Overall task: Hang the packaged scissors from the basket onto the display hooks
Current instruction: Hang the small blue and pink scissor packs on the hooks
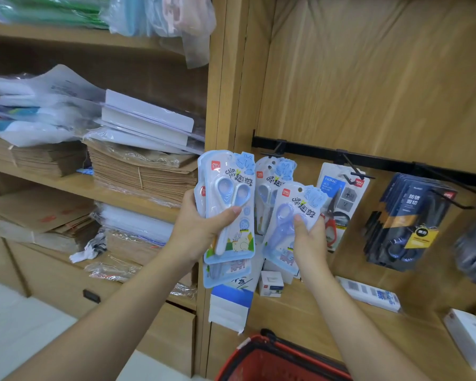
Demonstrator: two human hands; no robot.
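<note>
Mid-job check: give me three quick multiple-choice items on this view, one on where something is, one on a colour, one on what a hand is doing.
1. Where is the red basket?
A. On the top shelf.
B. Low down, at the bottom edge of the view.
C. On the floor at far left.

2. What colour is the wall rail?
A. White.
B. Red.
C. Black.

3. What is the right hand doing?
A. Hanging open and empty.
B. Holding one scissors pack.
C. Resting on the basket.

Answers: 1 B, its red rim shows at the bottom edge. 2 C, it is a plain black bar. 3 B, the thumb lies on the pack's front.
</note>
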